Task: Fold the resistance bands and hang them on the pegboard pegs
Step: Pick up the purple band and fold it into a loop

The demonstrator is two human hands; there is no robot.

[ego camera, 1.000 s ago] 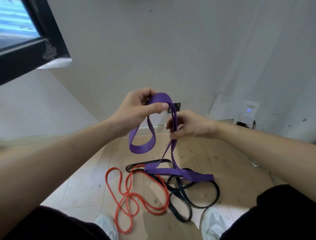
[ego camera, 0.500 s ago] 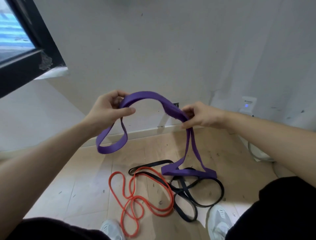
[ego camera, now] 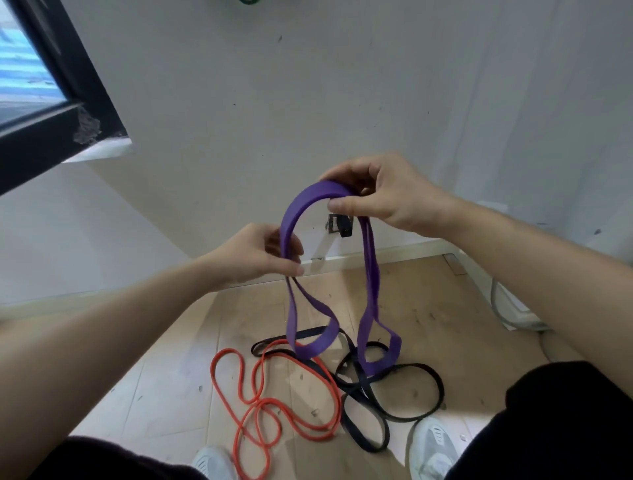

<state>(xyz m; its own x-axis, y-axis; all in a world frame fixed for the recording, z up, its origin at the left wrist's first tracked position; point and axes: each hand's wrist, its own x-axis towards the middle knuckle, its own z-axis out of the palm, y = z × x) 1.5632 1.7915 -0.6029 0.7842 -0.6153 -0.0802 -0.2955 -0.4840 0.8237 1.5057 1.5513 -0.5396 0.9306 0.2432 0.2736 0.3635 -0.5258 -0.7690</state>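
A wide purple resistance band [ego camera: 371, 294] arches between my hands, clear of the floor, with a loop hanging below each hand. My right hand [ego camera: 387, 195] pinches the top of the arch, higher up. My left hand [ego camera: 255, 255] pinches the doubled strands on the left side, lower down. On the floor beneath lie a thin orange band [ego camera: 270, 407] in tangled coils and a black band [ego camera: 387, 401] in overlapping loops. The pegboard is out of view, apart from a green scrap [ego camera: 249, 1] at the top edge.
A white wall [ego camera: 308, 102] stands straight ahead, with a small black bracket [ego camera: 340, 224] near the skirting. A dark window frame [ego camera: 68, 113] is at upper left. A grey cable [ego camera: 513, 322] runs along the floor on the right. My two grey shoes [ego camera: 433, 445] flank the floor bands.
My right hand rose and moved over the band's top while my left came in and dropped lower. The purple band's right loop lifted off the floor and hangs free.
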